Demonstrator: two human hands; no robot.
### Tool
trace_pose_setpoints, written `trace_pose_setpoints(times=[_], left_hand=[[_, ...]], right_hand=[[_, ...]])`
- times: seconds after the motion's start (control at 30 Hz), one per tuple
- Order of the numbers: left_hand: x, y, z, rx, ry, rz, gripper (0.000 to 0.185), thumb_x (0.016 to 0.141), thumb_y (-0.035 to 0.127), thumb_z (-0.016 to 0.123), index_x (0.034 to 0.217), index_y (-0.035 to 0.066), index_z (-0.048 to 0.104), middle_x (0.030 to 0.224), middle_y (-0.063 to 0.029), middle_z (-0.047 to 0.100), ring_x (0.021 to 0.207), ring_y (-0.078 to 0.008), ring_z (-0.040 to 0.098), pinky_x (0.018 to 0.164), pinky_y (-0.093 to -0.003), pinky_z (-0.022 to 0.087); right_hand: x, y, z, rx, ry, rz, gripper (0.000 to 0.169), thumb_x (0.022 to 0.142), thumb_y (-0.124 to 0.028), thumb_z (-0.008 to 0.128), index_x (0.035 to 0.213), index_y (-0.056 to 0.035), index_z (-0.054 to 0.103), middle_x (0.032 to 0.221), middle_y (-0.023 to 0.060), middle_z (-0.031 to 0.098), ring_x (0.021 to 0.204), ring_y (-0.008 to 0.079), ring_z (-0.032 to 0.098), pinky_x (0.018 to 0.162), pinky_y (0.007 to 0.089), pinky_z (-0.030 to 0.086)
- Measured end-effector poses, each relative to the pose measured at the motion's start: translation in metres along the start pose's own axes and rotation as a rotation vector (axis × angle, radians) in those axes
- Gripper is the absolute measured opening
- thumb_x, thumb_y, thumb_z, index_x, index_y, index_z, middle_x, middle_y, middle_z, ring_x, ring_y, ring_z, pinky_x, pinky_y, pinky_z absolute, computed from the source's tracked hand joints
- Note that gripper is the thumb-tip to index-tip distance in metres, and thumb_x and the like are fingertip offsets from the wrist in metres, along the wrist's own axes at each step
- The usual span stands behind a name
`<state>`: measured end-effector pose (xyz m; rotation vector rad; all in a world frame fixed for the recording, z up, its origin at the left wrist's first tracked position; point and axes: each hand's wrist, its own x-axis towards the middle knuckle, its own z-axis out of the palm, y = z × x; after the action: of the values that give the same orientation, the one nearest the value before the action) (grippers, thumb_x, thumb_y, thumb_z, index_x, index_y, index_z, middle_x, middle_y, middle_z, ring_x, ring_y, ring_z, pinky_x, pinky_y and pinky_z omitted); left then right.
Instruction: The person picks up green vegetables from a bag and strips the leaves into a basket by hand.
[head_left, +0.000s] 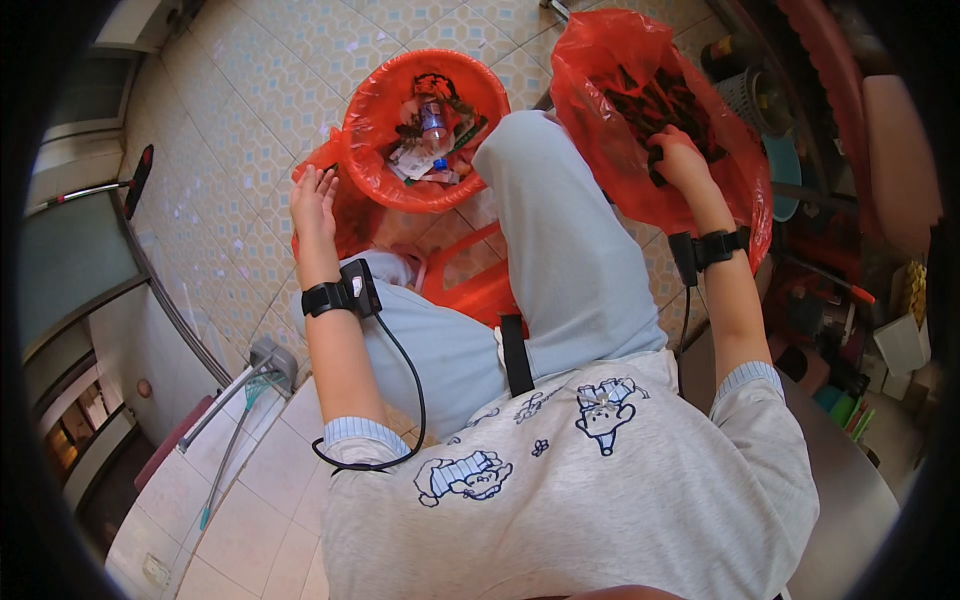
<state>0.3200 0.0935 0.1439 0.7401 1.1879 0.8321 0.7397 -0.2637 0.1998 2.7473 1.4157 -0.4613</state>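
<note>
My left hand (315, 201) hovers with fingers apart over a red plastic bag (358, 217), left of a round bin lined with red plastic (358, 166). A clear plastic bottle with a blue cap (435, 135), papers and dark scraps lie in the bin. On the right my right hand (677, 159) reaches into a large open red plastic bag (592, 142) that holds dark, thin pieces (667, 105). Its fingers are curled beside a dark item (655, 165); whether they grip it, I cannot tell.
A red plastic stool (480, 289) shows between my legs. A long-handled dustpan (274, 364) stands at left, with a broom head (139, 180) farther off. Baskets (750, 97) and a blue basin (786, 180) are at right. Small paper bits dot the tiled floor (247, 150).
</note>
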Motion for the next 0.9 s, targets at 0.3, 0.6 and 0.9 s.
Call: trace_pose_setpoints(times=[0.3,0.6,0.9], left_hand=[[0.003,-0.007,-0.011,-0.002,0.018,-0.006,0.034,0.086,0.021,0.058,0.110,-0.001,0.046,0.100,-0.0095,0.054,0.086,-0.0190,0.058,0.074,-0.0296,0.050],[-0.001,-0.003,-0.006,-0.041,-0.011,0.024,0.033,0.086,0.019,0.057,0.111,0.000,0.047,0.099,-0.0092,0.055,0.086,-0.0198,0.058,0.074,-0.0289,0.049],[-0.012,0.005,0.006,-0.025,-0.027,0.044,0.036,0.086,0.019,0.057,0.113,0.000,0.045,0.100,-0.0098,0.054,0.086,-0.0207,0.058,0.073,-0.0291,0.049]], right_hand=[[0.001,0.001,0.002,0.069,0.101,0.101,0.034,0.065,-0.010,0.066,0.098,-0.0073,0.059,0.100,0.0124,0.053,0.098,0.0323,0.050,0.082,0.0390,0.044],[-0.022,-0.005,-0.045,0.338,0.524,0.019,0.030,0.071,-0.015,0.064,0.097,-0.0029,0.054,0.091,0.0131,0.060,0.086,0.0302,0.057,0.072,0.0362,0.045],[-0.018,-0.036,-0.089,0.586,0.656,-0.078,0.025,0.079,-0.011,0.063,0.103,-0.0058,0.057,0.080,0.0040,0.057,0.068,0.0109,0.050,0.063,0.0255,0.044]])
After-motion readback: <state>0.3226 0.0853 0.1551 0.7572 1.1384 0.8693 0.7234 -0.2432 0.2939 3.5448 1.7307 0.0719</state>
